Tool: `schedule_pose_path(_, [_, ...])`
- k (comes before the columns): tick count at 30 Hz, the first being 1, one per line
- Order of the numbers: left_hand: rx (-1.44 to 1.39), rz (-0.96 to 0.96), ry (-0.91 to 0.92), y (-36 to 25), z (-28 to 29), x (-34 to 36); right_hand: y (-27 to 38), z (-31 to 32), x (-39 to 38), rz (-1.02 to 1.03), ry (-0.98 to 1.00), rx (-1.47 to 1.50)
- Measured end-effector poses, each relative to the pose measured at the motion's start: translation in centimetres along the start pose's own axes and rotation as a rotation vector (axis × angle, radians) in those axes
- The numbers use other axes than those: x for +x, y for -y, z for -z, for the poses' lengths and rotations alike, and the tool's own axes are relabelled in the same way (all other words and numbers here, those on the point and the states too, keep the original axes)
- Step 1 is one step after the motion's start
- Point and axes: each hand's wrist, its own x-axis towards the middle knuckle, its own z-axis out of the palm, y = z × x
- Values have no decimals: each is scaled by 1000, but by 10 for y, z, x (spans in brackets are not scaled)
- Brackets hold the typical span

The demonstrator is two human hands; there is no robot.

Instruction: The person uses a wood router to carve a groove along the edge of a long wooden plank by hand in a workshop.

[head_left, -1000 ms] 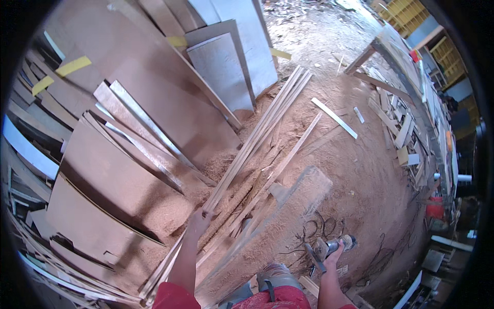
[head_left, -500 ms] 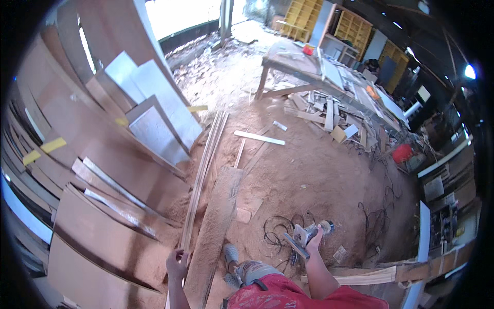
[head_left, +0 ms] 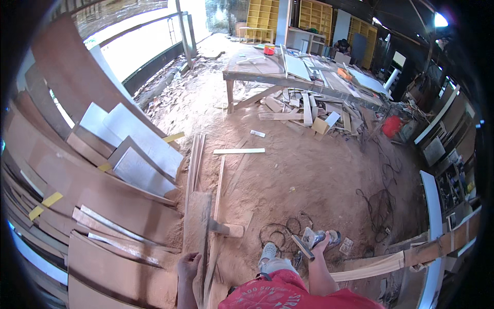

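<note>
- Power tool: lower part of the view, right of centre, held up in front of the person. As far as can be judged, taking hold of it is done; its base is set on no wood that shows, so working wood with it looks not under way.
- Far left: large brown sheets lean in a stack, with white panels propped beyond them.
- Left hand: fingers curled, nothing seen in its grasp; whether the fingertips meet, I cannot tell. The tool is well apart from it, off to its right.
- Just beside that hand runs a dusty plank; whether the two touch is unclear. Long wood strips lie beyond its far end, loose and in nobody's grip.
- Middle: a short pale strip lies crosswise on the sawdust-covered floor. Nearer, a black cord lies in loops, left of the tool; whether it joins the tool, I cannot tell.
- Right hand: wrapped round the tool's body, the flat base and a bar sticking out on its left, the rounded end on its right.
- Farther off and to the right: offcuts are heaped by a cluttered bench, a red container near them.
</note>
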Motion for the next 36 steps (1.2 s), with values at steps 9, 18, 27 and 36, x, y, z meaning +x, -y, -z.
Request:
schedule_pose_path(9, [104,-212,260,-150,-135,148,87,-16,136,-15,93,160])
schedule_pose_path(18, [247,-167,144,-154,-155,211,79,-206,135,102,9,-153])
schedule_pose_path(27, [231,-183,-126,-96,-192,305,15,-421,201,168,95,-366])
schedule_pose_path(36, [430,215,-194,-110,-207,373,-88,-629,292,-67,400,-634])
